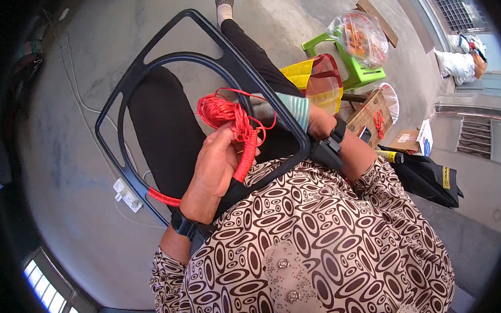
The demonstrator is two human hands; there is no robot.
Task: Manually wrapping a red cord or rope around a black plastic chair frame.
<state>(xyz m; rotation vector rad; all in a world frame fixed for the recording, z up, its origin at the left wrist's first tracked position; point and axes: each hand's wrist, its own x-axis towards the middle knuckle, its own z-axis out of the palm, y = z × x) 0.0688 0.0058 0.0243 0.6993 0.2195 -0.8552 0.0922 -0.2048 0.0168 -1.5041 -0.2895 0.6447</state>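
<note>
A black frame (255, 82) with a curved inner ring lies tilted across my lap. Red cord is wound tightly round a stretch of the ring, forming a wrapped section (247, 161), and a second wrapped stretch (163, 196) shows at the lower left. My left hand (218, 158) is closed on a loose bundle of red cord (221, 110) beside the ring. My right hand (279, 110), in a striped glove, reaches behind the frame's right bar, close to the bundle. Its fingers are largely hidden by the bar and cord. A loop of cord hangs over the bar.
A green stool (364, 73) with a clear plastic bag (360, 37) on it stands at the far right. Closer are a yellow-and-red bag (320, 81), a wooden board (371, 115) with red cord, and a black bag (425, 179). A white power strip (127, 195) lies left.
</note>
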